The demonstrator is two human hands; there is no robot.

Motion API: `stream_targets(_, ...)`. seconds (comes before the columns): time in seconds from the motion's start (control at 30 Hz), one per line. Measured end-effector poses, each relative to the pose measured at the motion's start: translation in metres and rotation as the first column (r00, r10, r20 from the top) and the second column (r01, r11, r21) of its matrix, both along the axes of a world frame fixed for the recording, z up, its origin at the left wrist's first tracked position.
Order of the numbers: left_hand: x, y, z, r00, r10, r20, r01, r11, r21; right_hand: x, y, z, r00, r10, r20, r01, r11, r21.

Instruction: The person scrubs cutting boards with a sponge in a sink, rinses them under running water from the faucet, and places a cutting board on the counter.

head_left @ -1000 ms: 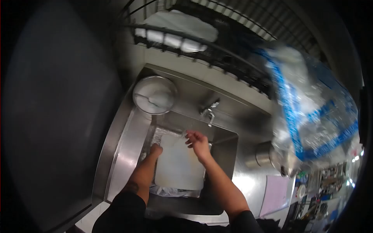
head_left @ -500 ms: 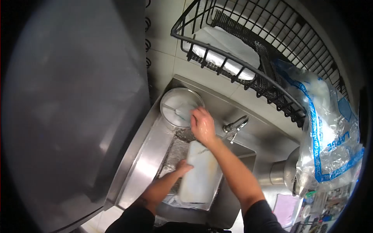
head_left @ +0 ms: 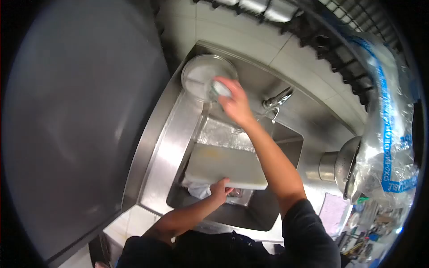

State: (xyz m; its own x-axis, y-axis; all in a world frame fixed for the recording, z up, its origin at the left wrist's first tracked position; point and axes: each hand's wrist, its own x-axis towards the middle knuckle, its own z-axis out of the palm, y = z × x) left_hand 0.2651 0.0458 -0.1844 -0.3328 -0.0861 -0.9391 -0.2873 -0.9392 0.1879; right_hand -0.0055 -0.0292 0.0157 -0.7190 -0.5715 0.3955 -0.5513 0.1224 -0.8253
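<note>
My left hand (head_left: 219,191) grips the near edge of a pale cutting board (head_left: 228,164), which it holds over the sink (head_left: 263,216). Yellowish stains mark the board's far side. A soapy white and green sponge (head_left: 220,89) is in my right hand (head_left: 237,103), slightly blurred, at the near right rim of a round metal bowl (head_left: 185,79). White suds fill the bowl. Water and a clear-looking container (head_left: 219,130) show behind the board, and a white cloth or bag (head_left: 198,190) lies partly under it.
A faucet (head_left: 278,99) stands at the sink's back right. To the right are a metal colander (head_left: 342,165), a hanging plastic bag (head_left: 389,134) and a pink cloth (head_left: 334,212). A black wire rack (head_left: 313,40) hangs above. A large grey panel (head_left: 85,111) borders the left.
The board has turned from lengthwise to crosswise, with my left hand now at its near edge. My right hand has lifted from the bowl with a sponge. The view has tilted lower.
</note>
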Motion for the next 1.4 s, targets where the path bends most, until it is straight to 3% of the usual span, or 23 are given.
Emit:
stream_targets(0.13,0.024,0.009,0.019,0.987,0.003,0.161,-0.003,1.000,0.000,0.103,0.116,-0.085,0.943,-0.064,0.327,-0.108,0.870,0.482)
stream_targets(0.2,0.038,0.001,0.020,0.981,-0.056,0.186,0.060,0.998,-0.018,0.151,0.176,-0.183,0.670,-0.232,0.705,-0.155,0.886,0.438)
stream_targets(0.23,0.045,-0.005,0.018,0.970,-0.125,0.208,0.136,0.990,-0.040,0.172,0.189,-0.200,0.536,-0.253,0.806,-0.207,0.886,0.415)
stream_targets(0.27,0.052,-0.009,0.011,0.969,-0.106,0.222,0.120,0.992,-0.050,0.190,0.184,-0.207,0.529,-0.234,0.815,-0.227,0.887,0.402)
stream_targets(0.33,0.069,-0.015,-0.006,0.968,-0.183,0.169,0.204,0.972,-0.115,0.227,0.163,-0.224,0.904,0.175,0.390,-0.358,0.809,0.466)
stream_targets(0.43,0.083,-0.028,-0.023,0.935,-0.319,0.156,0.336,0.937,-0.100,0.205,0.154,-0.278,0.887,0.178,0.426,-0.341,0.874,0.345)
stream_targets(0.5,0.075,-0.033,-0.011,0.908,-0.358,0.218,0.387,0.915,-0.109,0.170,0.194,-0.336,0.903,-0.121,0.412,-0.183,0.760,0.624)
stream_targets(0.53,0.069,-0.034,-0.004,0.901,-0.372,0.222,0.410,0.898,-0.160,0.164,0.192,-0.323,0.906,-0.118,0.407,-0.178,0.766,0.618)
stream_targets(0.6,0.069,-0.039,0.000,0.893,-0.389,0.227,0.434,0.878,-0.203,0.165,0.199,-0.293,0.702,-0.433,0.565,-0.277,0.565,0.777)
stream_targets(0.67,0.069,-0.040,-0.006,0.893,-0.433,0.120,0.449,0.864,-0.228,0.228,0.182,-0.298,0.881,-0.291,0.374,0.001,0.790,0.613)
stream_targets(0.73,0.071,-0.036,-0.006,0.898,-0.433,0.077,0.439,0.866,-0.240,0.246,0.129,-0.266,0.865,-0.097,0.493,-0.027,0.971,0.239)
stream_targets(0.8,0.071,-0.036,-0.009,0.894,-0.445,0.046,0.440,0.856,-0.270,0.225,0.067,-0.234,0.939,0.023,0.342,-0.082,0.984,0.157)
stream_targets(0.87,0.072,-0.028,-0.013,0.897,-0.406,0.177,0.440,0.860,-0.257,0.189,0.048,-0.285,0.970,-0.059,0.237,-0.008,0.962,0.272)
stream_targets(0.9,0.076,-0.026,-0.016,0.895,-0.405,0.185,0.442,0.859,-0.260,0.180,0.049,-0.318,0.984,-0.127,0.127,0.068,0.917,0.393)
stream_targets(0.97,0.080,-0.028,-0.019,0.902,-0.385,0.198,0.425,0.872,-0.243,0.154,0.097,-0.363,0.868,-0.440,0.230,0.082,0.585,0.807)
stream_targets(1.0,0.084,-0.032,-0.015,0.895,-0.397,0.204,0.438,0.869,-0.229,0.158,0.136,-0.363,0.910,-0.392,0.134,0.154,0.620,0.769)
stream_targets(1.1,0.073,-0.034,-0.009,0.896,-0.409,0.173,0.436,0.886,-0.159,0.176,0.239,-0.332,0.770,-0.619,0.156,0.099,0.357,0.929)
stream_targets(1.2,0.075,-0.034,-0.015,0.912,-0.401,0.083,0.408,0.908,-0.099,0.164,0.263,-0.392,0.608,-0.792,0.053,0.156,0.186,0.970)
stream_targets(1.27,0.072,-0.035,-0.009,0.880,-0.457,0.132,0.471,0.874,-0.116,0.140,0.167,-0.353,0.670,-0.718,0.187,0.075,0.317,0.945)
stream_targets(1.3,0.072,-0.035,-0.007,0.878,-0.456,0.145,0.472,0.875,-0.110,0.132,0.133,-0.390,0.647,-0.735,0.206,0.118,0.363,0.924)
stream_targets(1.33,0.071,-0.035,-0.004,0.882,-0.444,0.156,0.464,0.875,-0.137,0.116,0.087,-0.378,0.653,-0.644,0.397,-0.132,0.419,0.898)
stream_targets(1.37,0.072,-0.033,-0.003,0.884,-0.437,0.167,0.462,0.872,-0.163,0.129,0.046,-0.367,0.836,-0.501,0.225,0.118,0.563,0.818)
stream_targets(1.4,0.074,-0.030,-0.006,0.878,-0.446,0.175,0.472,0.867,-0.157,0.149,0.030,-0.356,0.892,-0.353,0.283,0.023,0.661,0.750)
